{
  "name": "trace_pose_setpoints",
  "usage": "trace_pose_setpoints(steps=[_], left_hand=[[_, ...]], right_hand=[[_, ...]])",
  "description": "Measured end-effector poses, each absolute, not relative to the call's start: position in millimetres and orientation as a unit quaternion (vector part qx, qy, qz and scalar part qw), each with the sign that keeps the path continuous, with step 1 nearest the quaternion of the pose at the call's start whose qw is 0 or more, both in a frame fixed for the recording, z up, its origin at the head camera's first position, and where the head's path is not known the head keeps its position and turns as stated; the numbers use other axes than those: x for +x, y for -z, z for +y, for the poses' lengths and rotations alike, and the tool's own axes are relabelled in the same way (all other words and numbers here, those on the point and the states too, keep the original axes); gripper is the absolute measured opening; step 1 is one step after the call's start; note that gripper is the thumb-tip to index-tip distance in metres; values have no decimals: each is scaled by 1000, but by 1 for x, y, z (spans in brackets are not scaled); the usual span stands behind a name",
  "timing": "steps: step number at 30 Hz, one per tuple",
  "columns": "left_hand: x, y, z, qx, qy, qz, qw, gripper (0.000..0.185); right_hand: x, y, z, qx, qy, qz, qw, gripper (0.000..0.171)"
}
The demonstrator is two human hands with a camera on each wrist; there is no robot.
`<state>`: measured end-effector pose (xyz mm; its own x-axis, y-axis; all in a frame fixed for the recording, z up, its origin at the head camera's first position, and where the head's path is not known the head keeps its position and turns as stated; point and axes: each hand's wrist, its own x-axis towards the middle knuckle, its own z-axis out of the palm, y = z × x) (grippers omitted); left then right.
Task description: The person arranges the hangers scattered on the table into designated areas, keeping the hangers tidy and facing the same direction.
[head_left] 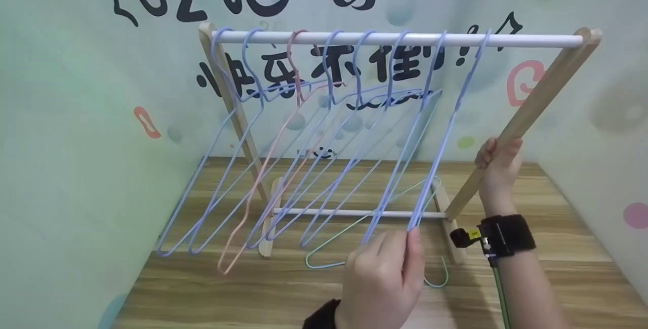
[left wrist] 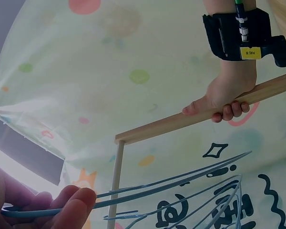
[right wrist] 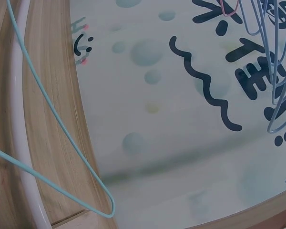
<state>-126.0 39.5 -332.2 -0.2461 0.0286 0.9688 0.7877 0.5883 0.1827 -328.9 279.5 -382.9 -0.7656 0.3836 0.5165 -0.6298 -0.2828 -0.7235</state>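
Eight hangers on the rail: seven blue and one pink hang from the white top rail (head_left: pixel 395 39) of a small wooden rack (head_left: pixel 536 101) that stands on a wood-grain tabletop (head_left: pixel 212 288).

Left hand: my left hand (head_left: pixel 382 278) pinches the lower corner of the rightmost blue hanger (head_left: pixel 445 136) between thumb and fingertips; in the left wrist view my fingers (left wrist: pixel 74 202) are curled round the wire.

Where the hanger is: its hook sits over the rail near the right end, and the body is pulled out toward me, slanting down to my pinch.

Right hand: my right hand (head_left: pixel 497 159) is wrapped round the slanted right leg of the rack, fingers closed on the wood.

On the table: one green hanger (head_left: pixel 377 217) lies under the rack, its wire passing close to the low white crossbar (head_left: pixel 324 212).

Risk, tangle: the neighbouring blue hanger (head_left: pixel 405 141) runs just beside mine, so I judge a careless pull could drag it along or knot the wires.

Risk, slip: my hold is a thin pinch on smooth wire; it could slide out and swing back into the row.

Risk, tipping: the rack looks light; should my right hand ease off, a hard tug might shift or tip it.
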Motion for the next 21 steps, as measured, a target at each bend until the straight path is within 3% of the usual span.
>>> trace_pose_setpoints(steps=[21], left_hand=[[-130, 345, 36, -287, 378, -704, 529, 31]], right_hand=[[-328, 384, 281, 111, -783, -527, 311, 61]])
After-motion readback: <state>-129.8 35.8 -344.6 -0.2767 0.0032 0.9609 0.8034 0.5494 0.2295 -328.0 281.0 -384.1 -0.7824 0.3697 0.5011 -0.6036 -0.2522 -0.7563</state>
